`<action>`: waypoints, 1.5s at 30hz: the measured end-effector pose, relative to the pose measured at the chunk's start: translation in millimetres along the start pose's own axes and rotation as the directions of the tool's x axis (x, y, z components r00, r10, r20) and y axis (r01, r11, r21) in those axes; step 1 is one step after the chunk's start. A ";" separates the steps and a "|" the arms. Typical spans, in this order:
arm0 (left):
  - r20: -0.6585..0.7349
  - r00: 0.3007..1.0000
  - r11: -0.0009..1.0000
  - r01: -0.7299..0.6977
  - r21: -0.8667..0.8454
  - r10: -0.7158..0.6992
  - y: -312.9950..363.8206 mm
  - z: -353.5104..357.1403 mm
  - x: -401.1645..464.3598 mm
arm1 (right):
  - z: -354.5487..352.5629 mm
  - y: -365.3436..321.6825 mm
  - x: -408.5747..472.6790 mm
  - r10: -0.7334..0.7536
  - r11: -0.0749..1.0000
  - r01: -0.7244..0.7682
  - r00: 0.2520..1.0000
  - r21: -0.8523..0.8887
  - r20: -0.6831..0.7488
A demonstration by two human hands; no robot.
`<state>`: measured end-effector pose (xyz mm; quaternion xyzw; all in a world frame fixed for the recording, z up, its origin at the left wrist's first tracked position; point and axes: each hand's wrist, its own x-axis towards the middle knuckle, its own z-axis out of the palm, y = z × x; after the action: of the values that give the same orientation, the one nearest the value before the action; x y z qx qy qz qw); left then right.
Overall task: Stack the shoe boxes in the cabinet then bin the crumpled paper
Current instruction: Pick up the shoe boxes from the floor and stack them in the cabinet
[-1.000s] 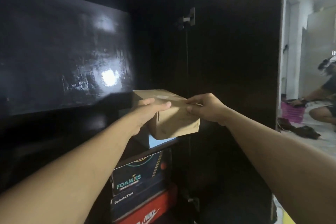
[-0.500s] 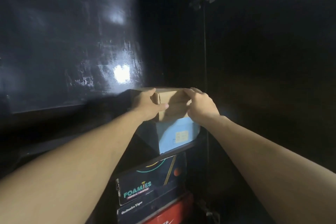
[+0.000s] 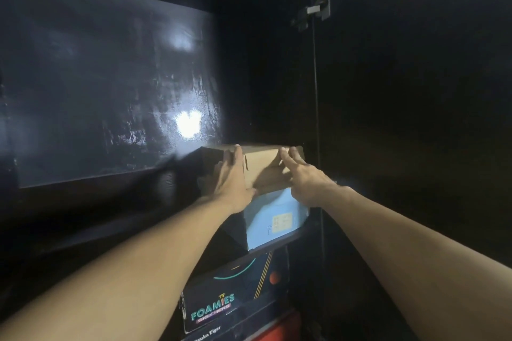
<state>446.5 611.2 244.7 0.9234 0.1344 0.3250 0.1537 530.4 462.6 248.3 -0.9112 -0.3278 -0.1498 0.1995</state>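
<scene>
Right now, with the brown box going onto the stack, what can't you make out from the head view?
- Crumpled paper and bin: nowhere in frame.
- Brown box: far end lost in the dark cabinet; the left hand and right hand cover its near corners.
- Light blue box: label too small to read.
- Red box: cut off by the bottom edge.
- Cabinet right side: too dark.

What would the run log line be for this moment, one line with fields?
step: stacking | left hand: flat on brown box | right hand: flat on brown box | under it: light blue box | crumpled paper: not in view
</scene>
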 end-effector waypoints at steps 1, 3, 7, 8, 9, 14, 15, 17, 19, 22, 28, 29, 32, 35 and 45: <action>-0.017 1.000 1.000 -0.014 0.009 0.014 1.3 0.2 -2.3 | -1.9 0.6 -1.3 0.002 1.000 -0.001 1.000 -0.005 0.008; -0.047 0.998 0.999 -0.034 0.015 0.034 3.0 -2.4 -6.6 | -7.0 2.3 -7.4 0.012 1.000 -0.012 1.000 0.007 0.020; -0.128 0.967 0.963 -0.193 0.186 0.219 12.8 -12.3 -21.4 | -25.4 11.9 -35.9 0.061 0.997 -0.061 0.998 0.040 0.002; -0.131 0.941 0.929 -0.275 0.249 0.314 17.7 -15.0 -26.6 | -32.6 14.4 -46.6 0.082 0.996 -0.082 0.997 0.039 0.000; -0.103 0.922 0.908 -0.341 0.245 0.374 23.1 -15.8 -31.6 | -40.9 17.2 -58.2 0.107 0.994 -0.107 0.994 0.034 0.006; 0.302 0.878 0.922 -0.387 -0.010 0.371 72.2 -14.8 -67.3 | -88.8 40.4 -134.8 0.194 0.978 -0.194 0.981 -0.081 -0.001; 0.360 0.856 0.922 -0.385 -0.031 0.370 84.2 -13.2 -74.5 | -98.6 45.6 -154.2 0.221 0.970 -0.220 0.975 -0.101 -0.002; 0.452 0.808 0.917 -0.394 -0.061 0.377 110.5 -9.9 -92.7 | -118.2 55.5 -194.7 0.280 0.951 -0.275 0.960 -0.144 0.018; 0.529 0.750 0.909 -0.403 -0.110 0.396 140.0 -3.2 -112.5 | -137.7 67.2 -236.3 0.342 0.925 -0.331 0.939 -0.189 0.031; 0.608 0.636 0.868 -0.453 -0.205 0.475 187.4 9.2 -148.7 | -163.1 86.7 -305.5 0.451 0.874 -0.440 0.892 -0.206 0.010; 0.687 0.360 0.746 -0.522 -0.413 0.632 280.9 48.7 -246.5 | -185.2 139.6 -461.3 0.718 0.677 -0.698 0.696 -0.233 0.002; 0.697 0.318 0.734 -0.516 -0.442 0.643 295.1 58.7 -264.2 | -185.9 151.0 -485.9 0.751 0.641 -0.730 0.660 -0.237 0.000; 0.728 0.203 0.706 -0.507 -0.494 0.655 332.3 94.0 -316.1 | -179.8 180.9 -555.6 0.831 0.544 -0.806 0.556 -0.234 0.015; 0.748 0.110 0.694 -0.480 -0.537 0.655 359.3 133.8 -367.3 | -165.3 206.2 -615.1 0.878 0.471 -0.845 0.476 -0.252 0.045; 0.840 -0.123 0.788 -0.297 -0.540 0.529 383.2 264.1 -536.3 | -27.8 282.3 -768.5 0.971 0.134 -0.978 0.098 -0.158 0.218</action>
<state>269.1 21.4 -108.6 0.8566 -0.3344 -0.3549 0.1690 143.1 -162.5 -112.6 -0.9082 0.3277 0.1477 0.2144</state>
